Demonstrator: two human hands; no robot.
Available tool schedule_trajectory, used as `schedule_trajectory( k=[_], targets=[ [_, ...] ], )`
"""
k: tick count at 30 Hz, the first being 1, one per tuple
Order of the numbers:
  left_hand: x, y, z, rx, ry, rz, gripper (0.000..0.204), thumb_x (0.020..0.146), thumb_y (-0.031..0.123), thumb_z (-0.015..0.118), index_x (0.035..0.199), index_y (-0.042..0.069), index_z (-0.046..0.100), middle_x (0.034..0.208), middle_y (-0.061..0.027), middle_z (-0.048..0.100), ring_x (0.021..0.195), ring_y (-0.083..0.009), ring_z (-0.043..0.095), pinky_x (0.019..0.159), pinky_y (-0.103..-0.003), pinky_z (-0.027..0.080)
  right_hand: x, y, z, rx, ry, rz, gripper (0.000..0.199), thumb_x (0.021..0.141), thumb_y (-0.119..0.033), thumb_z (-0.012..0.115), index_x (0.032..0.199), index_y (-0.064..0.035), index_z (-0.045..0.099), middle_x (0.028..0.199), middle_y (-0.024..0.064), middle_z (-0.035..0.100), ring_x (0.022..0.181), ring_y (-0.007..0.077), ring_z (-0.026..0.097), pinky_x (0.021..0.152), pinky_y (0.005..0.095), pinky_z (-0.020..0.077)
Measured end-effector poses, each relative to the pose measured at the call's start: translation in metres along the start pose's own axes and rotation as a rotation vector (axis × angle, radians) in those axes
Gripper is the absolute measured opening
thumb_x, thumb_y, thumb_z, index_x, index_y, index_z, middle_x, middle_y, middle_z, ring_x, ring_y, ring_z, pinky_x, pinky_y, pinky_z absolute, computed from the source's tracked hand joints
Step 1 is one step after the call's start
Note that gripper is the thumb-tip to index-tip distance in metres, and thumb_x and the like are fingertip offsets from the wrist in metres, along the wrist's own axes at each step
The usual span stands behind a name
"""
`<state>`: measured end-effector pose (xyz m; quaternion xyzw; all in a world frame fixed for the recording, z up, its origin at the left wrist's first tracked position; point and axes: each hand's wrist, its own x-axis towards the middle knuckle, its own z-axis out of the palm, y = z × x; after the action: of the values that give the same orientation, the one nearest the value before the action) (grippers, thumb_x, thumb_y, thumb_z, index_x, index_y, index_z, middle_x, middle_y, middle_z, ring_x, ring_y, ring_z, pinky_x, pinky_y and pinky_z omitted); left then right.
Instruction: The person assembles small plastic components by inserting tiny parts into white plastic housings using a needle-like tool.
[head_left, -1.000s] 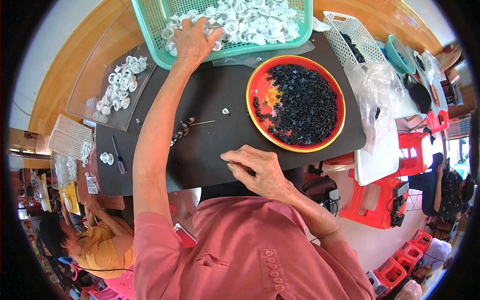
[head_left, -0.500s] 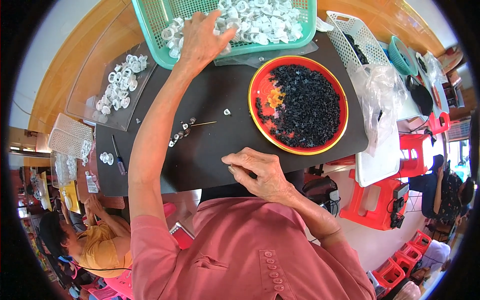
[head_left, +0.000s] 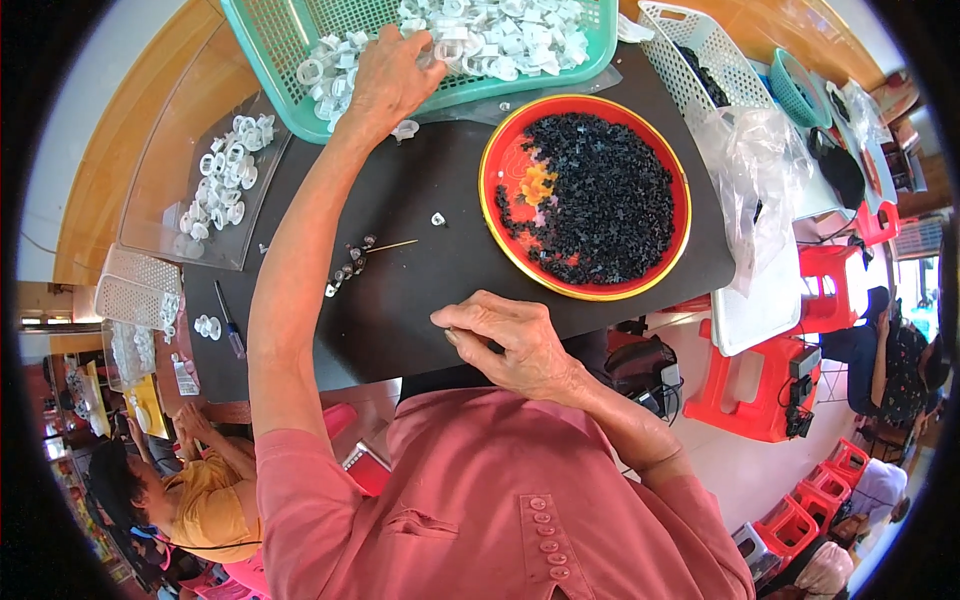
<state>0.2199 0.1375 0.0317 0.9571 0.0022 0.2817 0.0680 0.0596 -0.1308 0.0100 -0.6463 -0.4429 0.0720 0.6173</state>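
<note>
My left hand (head_left: pixel 395 82) reaches over the near rim of the green mesh basket (head_left: pixel 300 112), its thumb and fingertips apart among many white plastic ring-like parts (head_left: pixel 530 40). Just below its wrist, by the basket's outer wall, is a loose white part (head_left: pixel 405 130). My right hand (head_left: pixel 505 340) hovers at the table's near edge, thumb and index finger pressed together; whatever they pinch is hidden. Between the hands lie a thin wooden stick (head_left: pixel 392 245), a short row of small dark and shiny pieces (head_left: pixel 347 270) and one small whitish piece (head_left: pixel 438 219).
Right of centre stands a red round tray (head_left: pixel 520 258) heaped with small black parts (head_left: pixel 610 190). At left are a clear tray (head_left: pixel 150 225) with white parts, a screwdriver (head_left: pixel 230 320) and a white cluster (head_left: pixel 208 327). A white basket (head_left: pixel 735 75) and plastic bag (head_left: pixel 755 190) sit at right.
My left hand has sunk closer to the white parts, its fingers less spread. A white part now shows outside the basket below the wrist. My right hand keeps its pinch; the view has shifted slightly.
</note>
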Motion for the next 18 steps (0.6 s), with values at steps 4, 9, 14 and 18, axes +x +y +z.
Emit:
schedule_trajectory(
  k=[4,9,14,18],
  targets=[
    [-0.022,0.007,-0.007,-0.073,0.056,0.065,0.028,0.077,0.017,0.062,0.104,0.007,0.061,0.102,-0.0205,0.053,0.086,-0.0381,0.055,0.077,-0.047,0.046,0.001,0.000,0.000,0.005,-0.005,0.020,0.026,0.076,0.008,0.061,0.100,-0.0022,0.065,0.076,0.0078,0.061,0.059,0.0152,0.058,0.052,0.0268,0.0464],
    [-0.051,0.024,-0.022,-0.212,0.076,0.101,0.030,0.077,0.013,0.066,0.105,0.007,0.059,0.111,-0.0177,0.049,0.097,-0.0364,0.052,0.083,-0.045,0.044,0.000,-0.001,0.000,0.006,-0.009,0.040,0.025,0.077,0.009,0.061,0.099,-0.0021,0.065,0.075,0.0080,0.060,0.059,0.0151,0.058,0.052,0.0267,0.0462],
    [-0.050,0.026,-0.040,-0.251,0.191,0.167,0.035,0.077,0.024,0.072,0.106,0.007,0.061,0.111,-0.0157,0.052,0.099,-0.0367,0.052,0.084,-0.045,0.043,0.001,-0.002,0.000,0.002,-0.005,0.027,0.024,0.077,0.008,0.061,0.099,-0.0020,0.065,0.075,0.0081,0.061,0.060,0.0157,0.058,0.053,0.0270,0.0465],
    [-0.024,-0.005,-0.032,-0.172,0.263,0.063,0.040,0.080,0.036,0.068,0.108,0.007,0.062,0.106,-0.0203,0.054,0.093,-0.0411,0.052,0.082,-0.049,0.043,0.002,-0.005,0.001,-0.009,-0.009,0.027,0.024,0.077,0.008,0.061,0.098,-0.0018,0.065,0.076,0.0082,0.061,0.060,0.0162,0.058,0.053,0.0273,0.0467]
  ],
)
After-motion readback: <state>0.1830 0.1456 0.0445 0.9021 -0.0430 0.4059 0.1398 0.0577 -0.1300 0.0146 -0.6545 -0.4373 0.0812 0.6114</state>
